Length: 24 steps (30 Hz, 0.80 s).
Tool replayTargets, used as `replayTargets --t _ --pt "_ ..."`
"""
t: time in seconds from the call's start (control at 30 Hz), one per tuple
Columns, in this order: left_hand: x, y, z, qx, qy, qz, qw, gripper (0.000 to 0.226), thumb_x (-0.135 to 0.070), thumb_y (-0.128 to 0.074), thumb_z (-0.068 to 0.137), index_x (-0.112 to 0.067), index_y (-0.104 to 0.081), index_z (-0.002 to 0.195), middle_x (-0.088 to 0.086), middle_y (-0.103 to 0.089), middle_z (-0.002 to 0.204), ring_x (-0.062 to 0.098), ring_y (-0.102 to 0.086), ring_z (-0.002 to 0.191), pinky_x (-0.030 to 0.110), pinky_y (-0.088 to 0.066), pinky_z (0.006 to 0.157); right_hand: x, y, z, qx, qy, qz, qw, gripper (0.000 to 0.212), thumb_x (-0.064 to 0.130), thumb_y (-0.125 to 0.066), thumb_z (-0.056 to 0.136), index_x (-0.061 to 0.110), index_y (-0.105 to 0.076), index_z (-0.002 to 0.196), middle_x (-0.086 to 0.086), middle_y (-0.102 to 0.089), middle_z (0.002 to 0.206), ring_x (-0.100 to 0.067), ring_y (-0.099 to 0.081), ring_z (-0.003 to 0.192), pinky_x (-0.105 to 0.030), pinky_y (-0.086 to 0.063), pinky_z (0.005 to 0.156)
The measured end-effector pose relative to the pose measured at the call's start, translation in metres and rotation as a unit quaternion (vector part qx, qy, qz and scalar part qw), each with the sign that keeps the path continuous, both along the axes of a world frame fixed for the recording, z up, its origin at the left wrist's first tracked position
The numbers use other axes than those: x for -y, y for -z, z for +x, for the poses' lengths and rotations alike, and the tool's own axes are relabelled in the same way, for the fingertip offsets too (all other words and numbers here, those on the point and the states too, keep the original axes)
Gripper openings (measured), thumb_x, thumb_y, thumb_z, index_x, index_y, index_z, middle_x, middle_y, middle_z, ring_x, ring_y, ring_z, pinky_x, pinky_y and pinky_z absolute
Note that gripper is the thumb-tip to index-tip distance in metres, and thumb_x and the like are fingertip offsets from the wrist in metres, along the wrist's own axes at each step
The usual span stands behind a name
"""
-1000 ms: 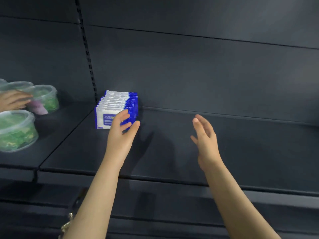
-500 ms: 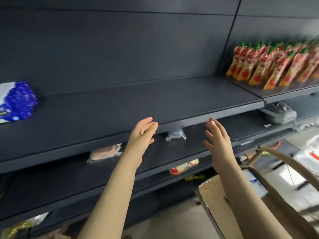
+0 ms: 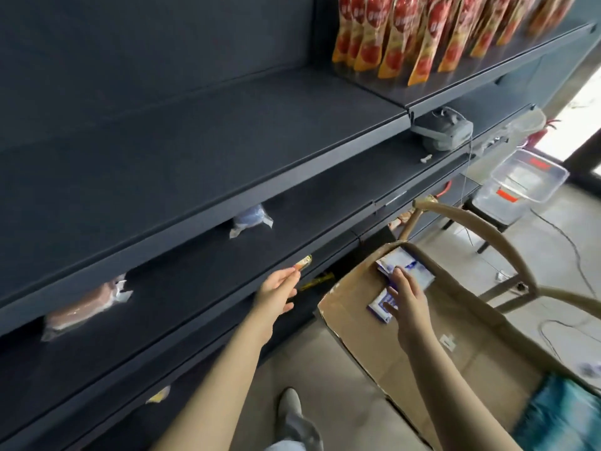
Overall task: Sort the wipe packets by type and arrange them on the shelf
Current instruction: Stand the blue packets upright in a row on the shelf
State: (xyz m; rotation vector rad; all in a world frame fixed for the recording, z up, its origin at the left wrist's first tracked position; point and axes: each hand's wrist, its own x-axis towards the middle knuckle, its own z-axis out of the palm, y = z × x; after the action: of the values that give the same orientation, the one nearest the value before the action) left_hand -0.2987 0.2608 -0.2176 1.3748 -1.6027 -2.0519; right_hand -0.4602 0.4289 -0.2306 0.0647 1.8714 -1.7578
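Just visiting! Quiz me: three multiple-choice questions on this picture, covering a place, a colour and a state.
1. Where are the white-and-blue wipe packets? A top shelf; B brown cardboard box; C floor.
2. Colour of the standing pouches, upper right shelf? A red-orange; B green; C black.
3. The left hand is: A gripping a packet; B open, empty; C out of view.
B: right hand touches them inside the box. A: their fronts show it. B: fingers straight, nothing held.
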Motion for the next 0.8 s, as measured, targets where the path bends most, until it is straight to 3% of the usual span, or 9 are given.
replayTargets --t 0.03,0.17,0.33,0.43,0.8 --pt "0.000 0.009 -0.007 0.009 0.003 0.015 1.000 0.018 -0.038 -0.057 0.097 -0.030 -0.061 0.114 -0.006 -0.064 0.119 0.015 -0.061 0.110 0.038 -0.053 0.097 -0.004 0.008 -0.006 0.009 0.008 0.008 1.000 0.044 0.042 -0.050 0.101 0.019 -0.052 0.139 -0.005 -0.055 0.137 -0.025 -0.052 0.124 -0.032 -0.049 0.082" --pt "-0.002 0.042 -0.034 0.047 0.037 0.051 0.997 0.024 -0.035 -0.054 0.100 -0.024 -0.059 0.121 -0.003 -0.063 0.122 0.018 -0.059 0.114 0.041 -0.049 0.100 -0.022 0.042 -0.030 0.048 0.065 0.044 0.996 0.041 0.042 -0.051 0.101 0.021 -0.051 0.136 -0.003 -0.057 0.135 -0.022 -0.054 0.118 -0.044 -0.044 0.102" --pt "-0.009 0.076 -0.069 0.104 0.102 0.069 0.987 0.014 -0.037 -0.054 0.099 -0.030 -0.060 0.110 -0.005 -0.064 0.120 0.017 -0.059 0.114 0.042 -0.048 0.102 -0.043 0.079 -0.051 0.096 0.128 0.065 0.985 0.032 0.041 -0.049 0.102 0.024 -0.052 0.130 0.000 -0.058 0.129 -0.024 -0.052 0.120 -0.043 -0.044 0.098" --pt "-0.015 0.097 -0.096 0.137 0.130 0.078 0.979 0.011 -0.039 -0.055 0.098 -0.033 -0.061 0.105 -0.005 -0.065 0.119 0.015 -0.060 0.112 0.040 -0.049 0.101 -0.053 0.108 -0.070 0.126 0.151 0.082 0.977 0.037 0.040 -0.049 0.102 0.022 -0.052 0.135 -0.001 -0.059 0.131 -0.024 -0.054 0.119 -0.039 -0.045 0.092" --pt "-0.059 0.220 -0.211 0.246 0.142 0.135 0.949 0.023 -0.038 -0.056 0.098 -0.027 -0.057 0.118 0.000 -0.061 0.125 0.019 -0.058 0.115 0.035 -0.049 0.095 -0.086 0.247 -0.183 0.200 0.119 0.154 0.960 0.045 0.042 -0.049 0.102 0.020 -0.048 0.140 0.000 -0.058 0.131 -0.022 -0.054 0.117 -0.038 -0.045 0.096"
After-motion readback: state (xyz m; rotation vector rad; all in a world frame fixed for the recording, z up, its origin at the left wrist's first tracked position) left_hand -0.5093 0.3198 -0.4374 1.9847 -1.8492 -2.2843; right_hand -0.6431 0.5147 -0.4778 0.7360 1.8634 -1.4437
